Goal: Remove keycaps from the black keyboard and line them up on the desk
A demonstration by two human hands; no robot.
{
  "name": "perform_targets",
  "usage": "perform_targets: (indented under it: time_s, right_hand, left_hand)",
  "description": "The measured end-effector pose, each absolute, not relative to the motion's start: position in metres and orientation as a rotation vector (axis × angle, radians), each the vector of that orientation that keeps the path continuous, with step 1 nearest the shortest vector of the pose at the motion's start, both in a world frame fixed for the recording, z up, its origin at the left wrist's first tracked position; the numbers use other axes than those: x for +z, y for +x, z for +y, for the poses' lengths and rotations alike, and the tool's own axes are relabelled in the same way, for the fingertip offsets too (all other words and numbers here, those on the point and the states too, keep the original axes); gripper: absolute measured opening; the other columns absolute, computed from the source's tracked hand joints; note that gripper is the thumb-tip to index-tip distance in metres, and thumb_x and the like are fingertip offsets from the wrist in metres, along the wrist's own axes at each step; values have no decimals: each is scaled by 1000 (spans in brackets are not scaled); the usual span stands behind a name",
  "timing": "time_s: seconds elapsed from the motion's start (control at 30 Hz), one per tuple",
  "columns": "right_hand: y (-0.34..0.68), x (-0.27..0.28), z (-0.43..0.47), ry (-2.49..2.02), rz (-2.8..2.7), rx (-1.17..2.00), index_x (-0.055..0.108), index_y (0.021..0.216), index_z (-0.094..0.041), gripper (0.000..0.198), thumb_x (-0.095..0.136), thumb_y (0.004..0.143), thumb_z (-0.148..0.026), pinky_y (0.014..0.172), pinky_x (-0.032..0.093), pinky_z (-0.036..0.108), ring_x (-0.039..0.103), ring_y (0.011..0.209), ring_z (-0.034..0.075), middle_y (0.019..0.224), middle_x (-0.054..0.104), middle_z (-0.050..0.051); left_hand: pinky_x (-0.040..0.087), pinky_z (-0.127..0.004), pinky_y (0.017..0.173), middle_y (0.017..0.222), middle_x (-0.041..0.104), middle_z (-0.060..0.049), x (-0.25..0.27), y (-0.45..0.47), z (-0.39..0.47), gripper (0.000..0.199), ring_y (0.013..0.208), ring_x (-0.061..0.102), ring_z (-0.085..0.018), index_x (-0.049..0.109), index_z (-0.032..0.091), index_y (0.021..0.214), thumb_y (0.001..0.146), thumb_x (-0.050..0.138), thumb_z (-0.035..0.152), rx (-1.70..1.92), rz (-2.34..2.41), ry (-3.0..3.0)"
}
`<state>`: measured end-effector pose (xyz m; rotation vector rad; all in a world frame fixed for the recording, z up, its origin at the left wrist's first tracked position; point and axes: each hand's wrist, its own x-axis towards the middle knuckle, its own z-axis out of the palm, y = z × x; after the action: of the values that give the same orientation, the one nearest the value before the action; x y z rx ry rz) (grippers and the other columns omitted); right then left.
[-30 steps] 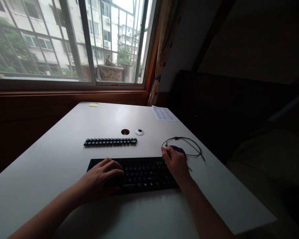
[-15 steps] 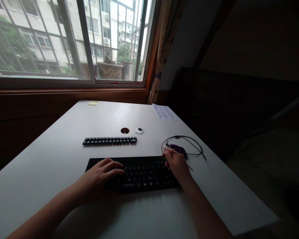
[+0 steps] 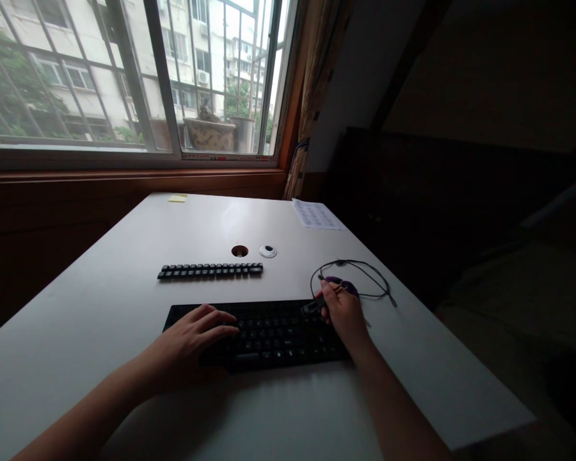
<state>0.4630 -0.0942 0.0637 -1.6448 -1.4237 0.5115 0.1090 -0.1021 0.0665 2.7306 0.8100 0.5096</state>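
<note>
A black keyboard lies on the white table in front of me. My left hand rests on its left part, fingers stretched out and apart over the keys. Over the keyboard's upper right part, my right hand is closed on a small tool with thin wire-like parts, which looks like a keycap puller. Its lower end is close to the keys; dim light hides whether it touches them. Behind the keyboard, loose black keycaps stand in two neat rows.
A dark purple object, partly hidden by my right hand, lies beside a looped black cable. Farther back are a round hole, its white cover, a printed sheet and yellow notes. The table's right edge runs close by.
My right hand has risen slightly and turned, so more of the puller shows above the keys. My left hand stays in place on the keyboard.
</note>
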Motion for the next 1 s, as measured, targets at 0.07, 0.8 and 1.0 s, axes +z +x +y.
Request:
perform_targets:
  time_s: [0.07,0.8,1.0]
  right_hand:
    - [459,67,-98,-1620,-1466,442,63,76,-18,50,40,94,-58,37,40,20,52,34,13,43,53,-2]
    - [372,66,-127,-894,-1320,1423,63,99,-16,29,55,94,-44,50,52,24,67,52,15,65,70,2]
    - [370,64,-128,-843,-1362,1453,63,102,-16,26,57,93,-40,53,53,25,69,56,15,67,71,3]
  left_hand:
    - [50,-51,95,133,56,-9,66,110,-102,56,116,50,-30,54,27,130,78,75,30,524,803,2728]
    - [57,-25,71,101,61,-5,69,134,-119,32,80,65,-14,57,20,116,85,64,15,979,860,2266]
    - [58,-26,72,100,62,-6,70,138,-119,21,83,67,-14,60,18,107,86,63,16,986,856,2103]
